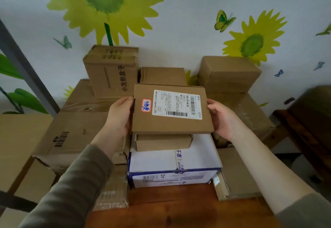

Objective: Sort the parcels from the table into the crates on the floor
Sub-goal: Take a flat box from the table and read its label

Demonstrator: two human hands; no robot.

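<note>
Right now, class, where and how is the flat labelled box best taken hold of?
Grip the flat box by its two side edges, one hand from each side: left hand on the left edge, right hand on the right. It is thin and broad, likely too wide for one hand's span, and side grips leave the label uncovered.

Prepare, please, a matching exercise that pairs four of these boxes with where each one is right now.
Things:
1. labelled parcel
2. small brown box
3. white box
4. printed upright box

Places:
a. at the back left, on top of a large carton
b. held between the left hand and the right hand
c. resting on the white box
d. just behind the bare wooden tabletop

Pairs: 1-b, 2-c, 3-d, 4-a.
</note>
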